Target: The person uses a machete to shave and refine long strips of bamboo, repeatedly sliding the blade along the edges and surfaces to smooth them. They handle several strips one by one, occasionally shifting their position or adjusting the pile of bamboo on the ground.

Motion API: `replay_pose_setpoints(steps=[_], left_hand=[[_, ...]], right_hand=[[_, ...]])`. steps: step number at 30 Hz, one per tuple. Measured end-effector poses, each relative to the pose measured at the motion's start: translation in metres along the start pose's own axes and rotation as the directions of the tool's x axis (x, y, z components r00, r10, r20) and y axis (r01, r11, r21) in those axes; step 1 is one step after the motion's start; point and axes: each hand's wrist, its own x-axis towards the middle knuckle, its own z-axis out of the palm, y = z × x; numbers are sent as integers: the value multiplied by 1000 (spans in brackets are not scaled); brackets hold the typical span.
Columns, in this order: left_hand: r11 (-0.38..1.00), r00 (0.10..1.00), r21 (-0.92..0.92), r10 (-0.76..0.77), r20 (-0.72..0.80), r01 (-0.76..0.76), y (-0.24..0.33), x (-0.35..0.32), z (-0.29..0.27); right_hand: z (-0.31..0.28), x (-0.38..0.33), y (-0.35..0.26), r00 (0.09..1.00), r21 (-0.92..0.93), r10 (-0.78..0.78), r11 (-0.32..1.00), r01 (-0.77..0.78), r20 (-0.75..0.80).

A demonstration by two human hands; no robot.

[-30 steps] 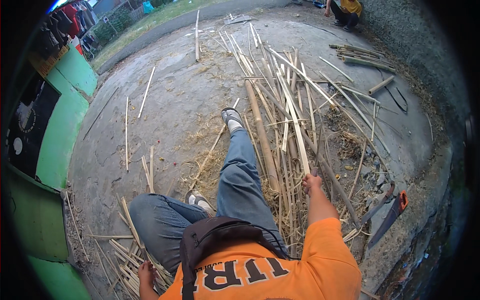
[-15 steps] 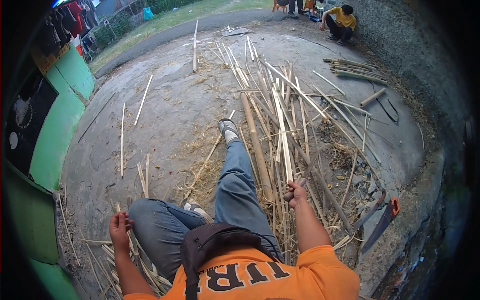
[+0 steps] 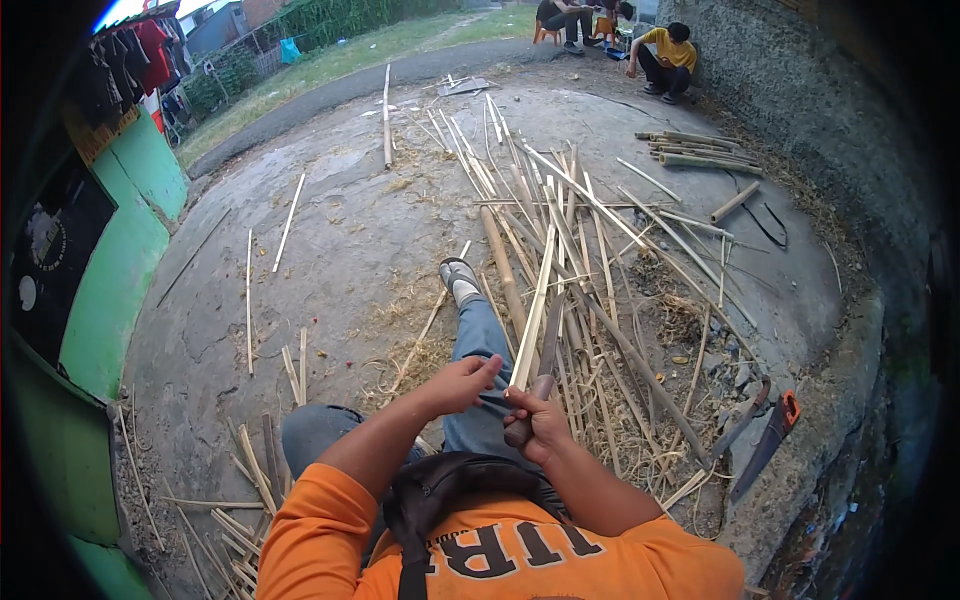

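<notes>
My right hand [image 3: 540, 428] is closed around the wooden handle [image 3: 518, 432] of a long-bladed knife [image 3: 549, 340]. The same hand also pinches the near end of a pale split bamboo strip [image 3: 533, 318], which runs away from me beside the dark blade. My left hand [image 3: 464, 385] is just left of that strip's near end, apart from it. Its fingers are partly hidden but look loosely spread, with nothing visible in them. Below both hands is my outstretched leg [image 3: 475, 335].
Bamboo strips and poles [image 3: 505, 265] lie heaped ahead, among shavings. More strips [image 3: 235, 530] lie at lower left. On the right are a handsaw [image 3: 768, 440], a curved blade [image 3: 738, 430] and stacked bamboo poles [image 3: 705, 160]. A person in yellow [image 3: 672, 55] squats by the wall; others sit nearby.
My left hand has swung from beside my left knee across to the strip's near end. My right hand has drawn the knife and strip nearer and leftward.
</notes>
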Motion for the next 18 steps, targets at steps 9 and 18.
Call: replay_pose_setpoints(steps=[9,18], left_hand=[[985,967,-74,-135,217,154,6,17,18],[946,955,-293,-46,294,136,-5,37,16]], right_hand=[[9,-8,14,990,-141,-55,987,73,127],[10,-11,9,979,-251,-180,947,199,97]])
